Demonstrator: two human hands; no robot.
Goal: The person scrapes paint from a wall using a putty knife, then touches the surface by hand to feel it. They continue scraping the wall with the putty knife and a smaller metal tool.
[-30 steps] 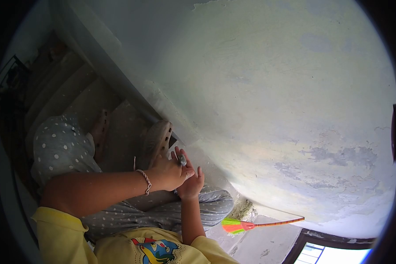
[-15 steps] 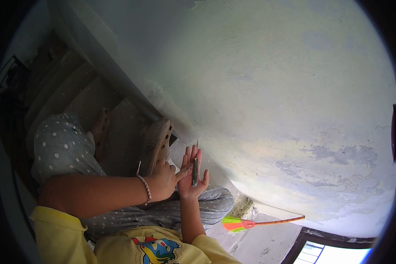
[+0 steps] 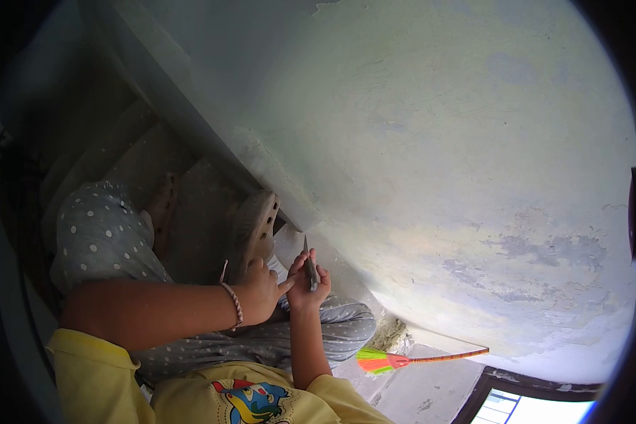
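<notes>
Since the earlier frame, the fingers of the right hand (image 3: 307, 291) have been folding in around the knife (image 3: 309, 272), which was lying on an open palm, and its blade is now leaning more to the left. Right now that grip is closing loosely about the dark handle, the blade is pointing to the far side, and the handle's butt is sitting near the heel of the palm. The left hand (image 3: 260, 291) is keeping its index finger stretched right toward the right palm, its other fingers bending inward; that grip is showing nothing held, and I cannot tell whether the fingertip is touching. A braided bracelet (image 3: 234, 304) is circling the left wrist. Just beyond the left hand, a holed clog (image 3: 256, 226) is resting on the stairs (image 3: 201, 205), while polka-dot trousers (image 3: 102, 230) are spreading to the left and below both forearms. To the right, a green and orange broom (image 3: 392, 361) is lying beside the peeling wall (image 3: 459, 162), and a yellow shirt (image 3: 191, 399) is filling the near side
</notes>
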